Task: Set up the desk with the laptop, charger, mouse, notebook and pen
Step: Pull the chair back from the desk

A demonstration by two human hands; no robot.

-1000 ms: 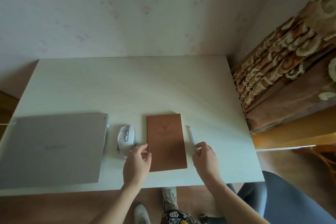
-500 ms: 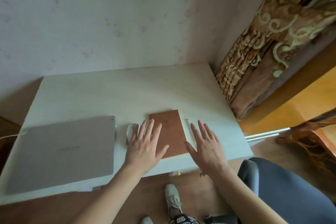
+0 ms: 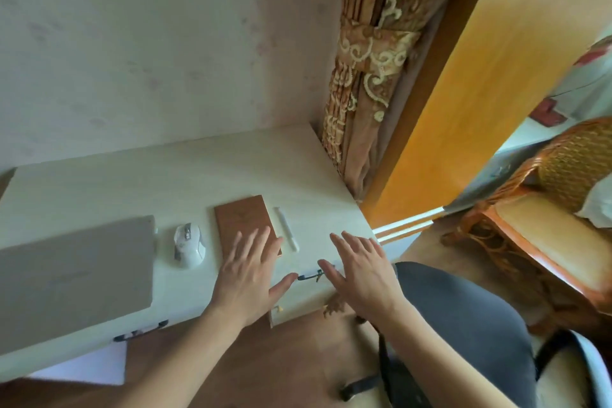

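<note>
Pale wood-grain laminate forms the desk [image 3: 205,175], a flat rectangular top seen from the head view, set against a faintly patterned wall. Item: laptop [image 3: 73,272], closed, matte silver-grey slab with rounded corners, lying at the left of the desk near the front edge. Item: mouse [image 3: 188,243], white moulded plastic with grey buttons, contoured shape, just right of the laptop and apart from it. Item: notebook [image 3: 243,220], closed, brown leather-look cover with a faint embossed mark, rectangular, just right of the mouse. Item: pen [image 3: 285,228], slim white stick, lying just beside the notebook's right edge and roughly parallel to it. Left hand [image 3: 250,270]: fingers straight and spread, palm down, over the notebook's near end; whether it touches the cover cannot be told. Right hand [image 3: 359,270]: fingers straight and spread, palm down, over the desk's near right corner, holding nothing. Drawer handle [image 3: 309,276], dark metal, shows on the desk front between the two thumbs. Surroundings: brown patterned curtain [image 3: 371,76] tied back at the desk's right; grey upholstered office chair [image 3: 463,325]; woven rattan chair [image 3: 546,209] further right
</note>
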